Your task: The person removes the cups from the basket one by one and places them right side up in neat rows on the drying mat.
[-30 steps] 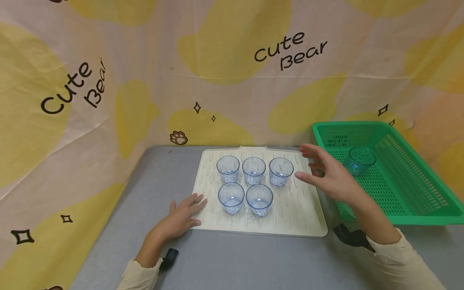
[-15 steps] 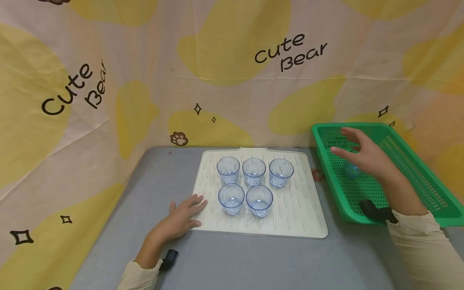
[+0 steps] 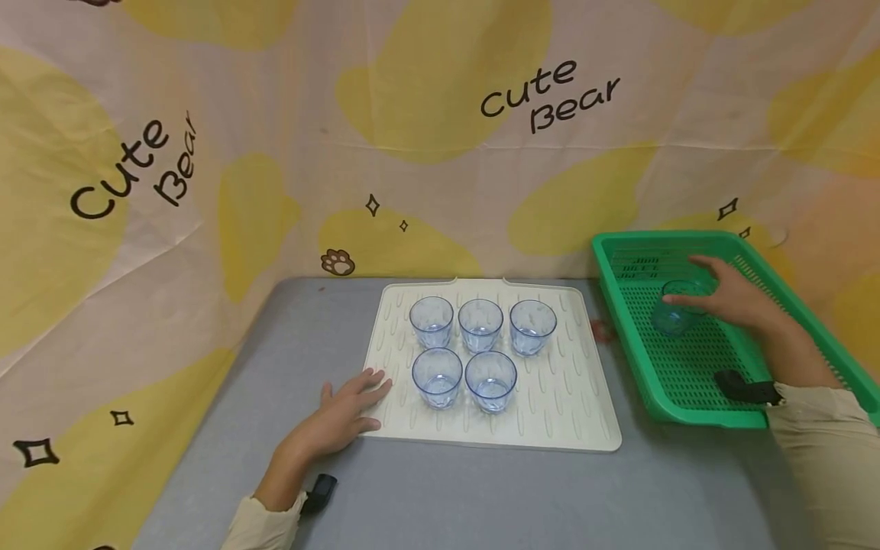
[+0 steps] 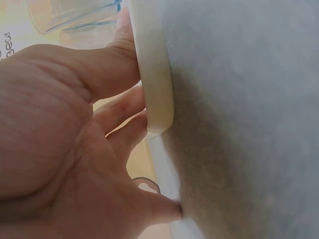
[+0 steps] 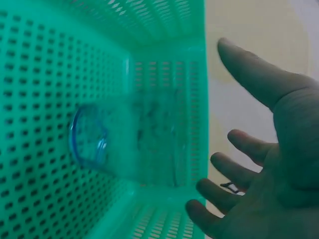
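In the head view my right hand [image 3: 742,302] reaches over the green basket [image 3: 656,401], fingers and thumb spread. Beneath it a clear glass [image 3: 672,319] stands upright on the basket floor; my thumb overlaps it in that view. The right wrist view shows the glass [image 5: 134,139] apart from my fingers. My left hand [image 3: 344,412] rests on the left edge of a cream draining mat [image 3: 571,397], its fingers extended. Several bluish glasses stand upright on the mat in two rows, one of them [image 3: 532,328] at the back right.
A grey table [image 3: 440,489] carries the mat and the basket. A printed cloth [image 3: 426,176] hangs behind them and along the left. The basket's near-left rim stands close to the mat's right edge.
My right hand has moved right, from beside the back-right glass on the mat to above the glass in the basket, and is lower. The left hand keeps its place.
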`<state>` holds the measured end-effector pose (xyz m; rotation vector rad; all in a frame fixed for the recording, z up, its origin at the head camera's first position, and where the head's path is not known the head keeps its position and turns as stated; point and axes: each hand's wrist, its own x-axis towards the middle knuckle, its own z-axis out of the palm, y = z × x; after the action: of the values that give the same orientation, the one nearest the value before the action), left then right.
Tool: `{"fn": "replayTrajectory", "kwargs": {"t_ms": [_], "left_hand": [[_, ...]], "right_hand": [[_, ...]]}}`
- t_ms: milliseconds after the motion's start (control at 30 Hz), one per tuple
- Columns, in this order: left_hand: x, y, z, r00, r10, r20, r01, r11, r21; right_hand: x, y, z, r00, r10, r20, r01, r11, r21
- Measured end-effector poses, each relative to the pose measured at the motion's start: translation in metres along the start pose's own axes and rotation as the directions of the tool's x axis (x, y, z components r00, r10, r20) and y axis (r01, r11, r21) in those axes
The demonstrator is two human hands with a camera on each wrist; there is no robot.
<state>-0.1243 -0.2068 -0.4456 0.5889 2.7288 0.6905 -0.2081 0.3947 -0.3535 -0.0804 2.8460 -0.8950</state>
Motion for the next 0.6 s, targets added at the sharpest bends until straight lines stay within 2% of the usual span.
{"fn": "replayTrajectory", "kwargs": {"t_ms": [267, 600], "left_hand": [[0.000, -0.001, 0.003, 1.000, 0.008, 0.008, -0.008, 1.000, 0.007], [-0.002, 0.001, 0.000, 1.000, 0.002, -0.013, -0.002, 1.000, 0.003]], "right_hand": [[0.000, 0.015, 0.006, 0.997, 0.037, 0.062, -0.034, 0.998, -0.050], [0.003, 0.019, 0.007, 0.991, 0.079, 0.109, -0.073, 0.995, -0.062]]}}
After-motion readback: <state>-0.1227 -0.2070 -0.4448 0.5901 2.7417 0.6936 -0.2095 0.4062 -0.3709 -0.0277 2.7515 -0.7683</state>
